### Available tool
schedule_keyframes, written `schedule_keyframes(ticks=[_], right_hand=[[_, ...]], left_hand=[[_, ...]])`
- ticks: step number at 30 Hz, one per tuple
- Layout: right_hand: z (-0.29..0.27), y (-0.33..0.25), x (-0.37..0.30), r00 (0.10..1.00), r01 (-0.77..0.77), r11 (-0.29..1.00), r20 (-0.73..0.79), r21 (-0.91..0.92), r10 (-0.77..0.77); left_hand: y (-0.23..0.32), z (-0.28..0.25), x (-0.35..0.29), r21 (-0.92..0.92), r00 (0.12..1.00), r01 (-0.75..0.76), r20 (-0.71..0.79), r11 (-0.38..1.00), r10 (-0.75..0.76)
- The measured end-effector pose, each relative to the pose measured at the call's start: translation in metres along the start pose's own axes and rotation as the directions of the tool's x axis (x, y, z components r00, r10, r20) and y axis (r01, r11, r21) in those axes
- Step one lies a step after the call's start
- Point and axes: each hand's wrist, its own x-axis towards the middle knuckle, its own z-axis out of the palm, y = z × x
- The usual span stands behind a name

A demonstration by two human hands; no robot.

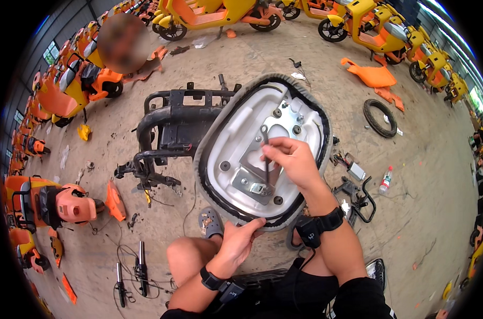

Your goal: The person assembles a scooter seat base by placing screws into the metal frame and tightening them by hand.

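A scooter seat [235, 111], grey-rimmed with a white plastic underside, is turned bottom up in front of me. A silver metal bracket [285, 118] and a hinge plate [243, 186] are fixed to it with several bolts. My right hand [293, 158] is closed, pinching a dark, slim wrench [267, 169] between thumb and fingers over the bracket. The wrench's ringed end points away from me; its near end reaches the hinge plate. My left hand [238, 243] grips the seat's near edge, thumb on the rim and fingers partly hidden.
A black scooter frame [172, 123] lies beyond the seat to the left. On the right are a tire [380, 118], a plastic bottle [386, 179] and black brackets [358, 198]. Two shock absorbers [141, 268] lie lower left among cables. Yellow scooters [215, 15] line the hall.
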Motion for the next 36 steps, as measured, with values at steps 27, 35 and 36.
schedule_keyframes(ticks=[27,35,36], right_hand=[[-0.007,0.004,0.008,0.885,0.294,0.502,0.034,-0.813,-0.465],[0.007,0.003,-0.003,0.982,0.123,0.824,-0.049,-0.553,-0.18],[0.01,0.002,-0.003,0.992,0.065,0.882,-0.066,-0.467,-0.108]], left_hand=[[-0.001,-0.002,0.002,-0.011,1.0,0.009,-0.01,1.0,-0.009],[-0.005,-0.005,0.006,-0.038,1.0,-0.003,0.011,0.999,0.003],[-0.006,-0.005,0.006,-0.037,1.0,-0.002,0.011,0.999,0.002]])
